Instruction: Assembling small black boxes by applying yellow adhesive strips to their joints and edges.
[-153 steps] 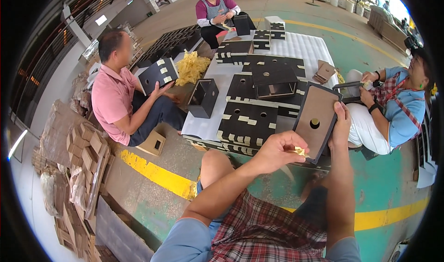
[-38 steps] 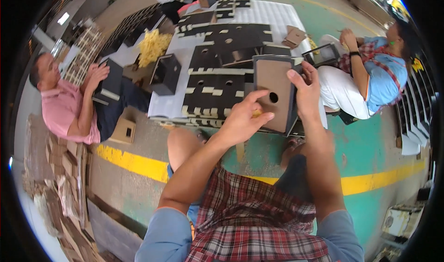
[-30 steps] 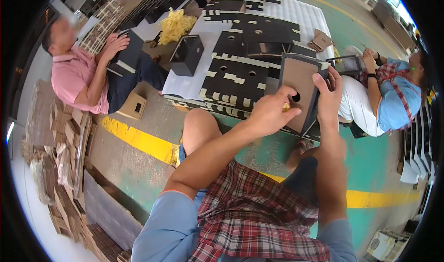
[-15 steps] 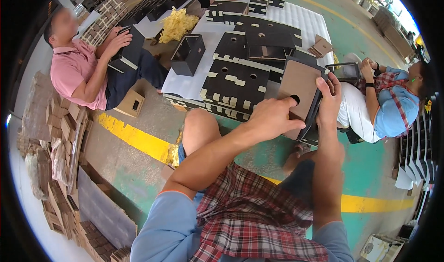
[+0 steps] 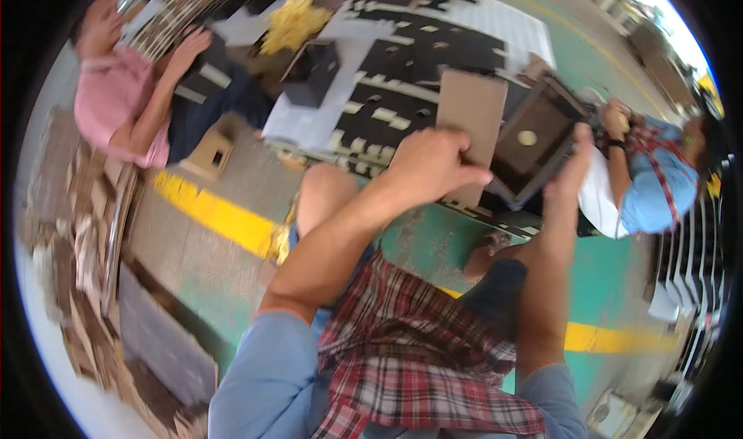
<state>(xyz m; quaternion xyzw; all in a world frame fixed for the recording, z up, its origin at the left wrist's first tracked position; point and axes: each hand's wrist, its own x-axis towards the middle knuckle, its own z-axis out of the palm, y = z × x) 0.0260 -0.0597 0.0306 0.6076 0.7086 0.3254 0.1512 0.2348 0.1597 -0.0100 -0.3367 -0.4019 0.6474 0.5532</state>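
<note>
My left hand (image 5: pixel 433 166) grips a flat brown board (image 5: pixel 474 108), thumb and fingers bent at its lower left part. To its right, my right hand (image 5: pixel 570 164) holds a black open box (image 5: pixel 551 98) by its right side, somewhat blurred. The box's open side faces me, showing a brown inside with a pale round hole in its bottom. Board and box are apart at the top; behind my left fingers I cannot tell whether they touch. Just beyond my hands lie several black boxes (image 5: pixel 383 98) with pale tape patches and round holes.
A white-covered table (image 5: pixel 522 36) carries the boxes and another open black box (image 5: pixel 311 75). Yellow shredded paper (image 5: pixel 294 23) lies at the far left. One person in pink (image 5: pixel 124 102) sits left with a black box; another in blue (image 5: pixel 658 195) sits right. Cardboard stacks (image 5: pixel 93 230) line the left.
The brown board has come away from the black box and moved left with my left hand. My right hand has turned the box so that its inside shows.
</note>
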